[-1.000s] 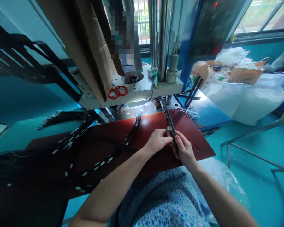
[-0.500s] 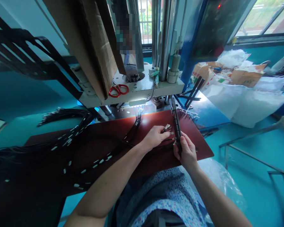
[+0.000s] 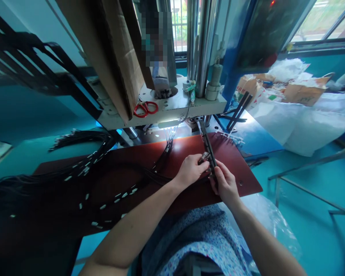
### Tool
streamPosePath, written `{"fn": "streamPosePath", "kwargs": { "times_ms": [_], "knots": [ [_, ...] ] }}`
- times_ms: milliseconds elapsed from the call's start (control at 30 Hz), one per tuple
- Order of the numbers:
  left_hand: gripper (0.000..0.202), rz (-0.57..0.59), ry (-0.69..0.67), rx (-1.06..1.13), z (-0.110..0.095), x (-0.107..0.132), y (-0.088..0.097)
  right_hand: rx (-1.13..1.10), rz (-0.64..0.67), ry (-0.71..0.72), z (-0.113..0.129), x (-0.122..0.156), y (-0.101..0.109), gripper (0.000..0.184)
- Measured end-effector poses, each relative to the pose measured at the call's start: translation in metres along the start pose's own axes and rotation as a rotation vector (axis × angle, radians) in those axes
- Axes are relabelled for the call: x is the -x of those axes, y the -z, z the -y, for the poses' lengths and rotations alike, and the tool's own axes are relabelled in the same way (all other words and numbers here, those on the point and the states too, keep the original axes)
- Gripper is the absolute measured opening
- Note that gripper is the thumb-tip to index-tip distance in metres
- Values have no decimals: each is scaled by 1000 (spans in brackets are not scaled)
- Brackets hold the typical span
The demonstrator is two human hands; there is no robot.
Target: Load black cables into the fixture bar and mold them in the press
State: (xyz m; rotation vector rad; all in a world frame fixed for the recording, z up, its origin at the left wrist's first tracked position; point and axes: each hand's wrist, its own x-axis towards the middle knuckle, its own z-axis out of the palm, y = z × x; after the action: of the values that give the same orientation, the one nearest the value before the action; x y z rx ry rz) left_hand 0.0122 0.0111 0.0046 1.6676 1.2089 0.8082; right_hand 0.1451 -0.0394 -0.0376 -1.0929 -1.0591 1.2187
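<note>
My right hand (image 3: 224, 181) is closed around the near end of a long, dark slotted bar (image 3: 206, 142), which points away from me toward the machine. Close against the bar's left side, my left hand (image 3: 192, 168) pinches several cables by their metal connectors (image 3: 204, 157). Whether those connectors touch the bar or sit in it, I cannot tell. Black cables (image 3: 158, 176) run from under my left hand across the reddish-brown board (image 3: 186, 143). A bunch of cables with pale bare ends (image 3: 170, 138) lies beyond my left hand, toward the machine.
A press-like machine (image 3: 178, 109) stands behind the board, with red-handled scissors (image 3: 146, 109) on its ledge. A large bundle of black cables with white tags (image 3: 87, 163) lies at left. Dark strips (image 3: 240, 111) and white plastic pieces (image 3: 231, 137) sit at right, near white sacks (image 3: 290, 122).
The connectors in my left hand have come up against the bar. The bar's far end has swung left, and my right hand has shifted slightly left with it.
</note>
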Motion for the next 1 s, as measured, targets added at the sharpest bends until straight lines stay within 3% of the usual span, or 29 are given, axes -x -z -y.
{"fn": "streamPosePath", "kwargs": {
  "times_ms": [133,300,667,1000],
  "knots": [
    [23,12,-25,97,0,2,5,0,6,-27,1,-1,-1,43],
    [22,2,46,332,-2,-8,11,-120,-36,-52,-5,0,3,41],
    [15,63,172,312,-6,-18,7,-161,-4,-53,-7,0,6,40],
    [17,45,45,265,0,-14,15,22,31,-16,3,-2,-2,43]
  ]
}}
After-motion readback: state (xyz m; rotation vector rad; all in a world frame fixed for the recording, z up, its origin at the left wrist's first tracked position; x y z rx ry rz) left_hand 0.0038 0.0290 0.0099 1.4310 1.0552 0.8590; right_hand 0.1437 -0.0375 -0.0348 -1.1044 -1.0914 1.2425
